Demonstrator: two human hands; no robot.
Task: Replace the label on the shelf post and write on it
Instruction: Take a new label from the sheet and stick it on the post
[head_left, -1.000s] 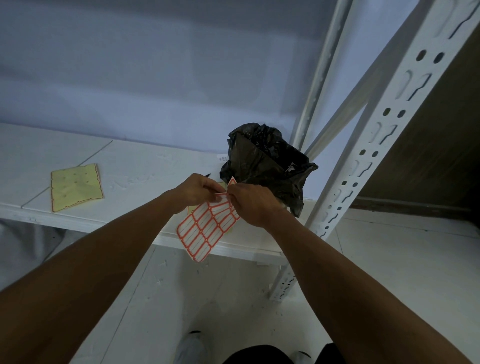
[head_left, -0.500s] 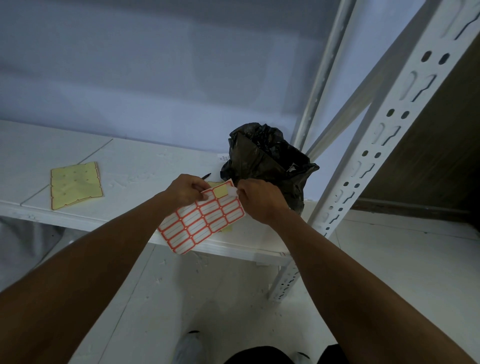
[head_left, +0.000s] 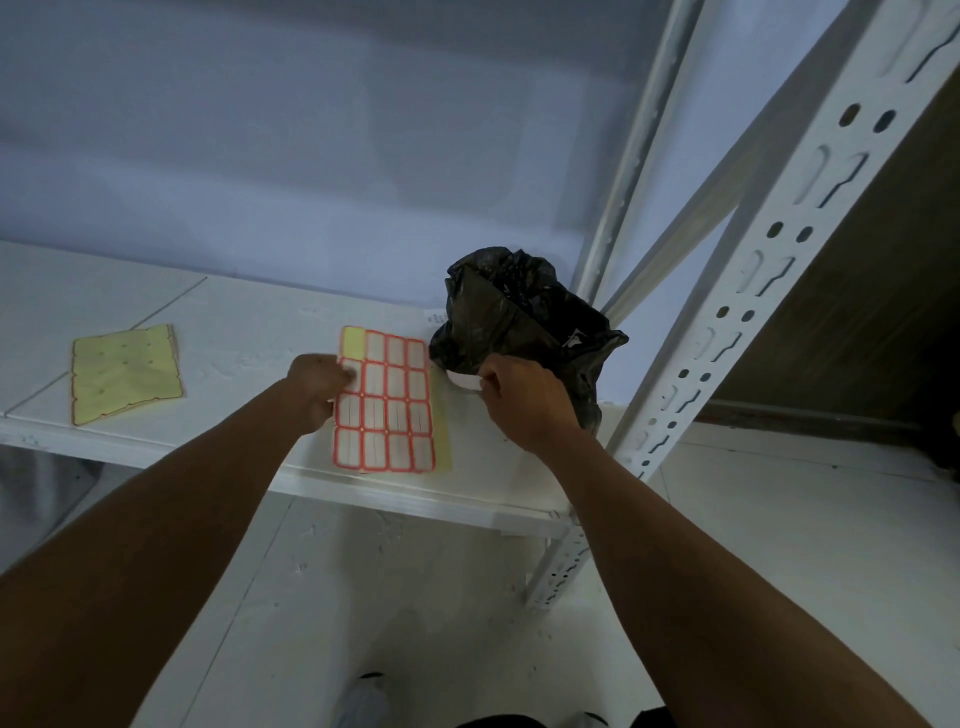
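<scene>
1. Head view: one label sheet (head_left: 387, 410) lies on the white shelf (head_left: 249, 332). It has four rows of four slots: fifteen red-bordered labels and one bare yellow slot at top left.
2. One left hand (head_left: 317, 387), slightly blurred, pinches the sheet's left edge.
3. One right hand (head_left: 522, 402) pinches a single loose white label (head_left: 464, 381) just beside one black bag (head_left: 511, 317).
4. One perforated shelf post (head_left: 753, 291) stands to the right.
5. One yellow backing sheet (head_left: 124, 373) lies far left.
</scene>
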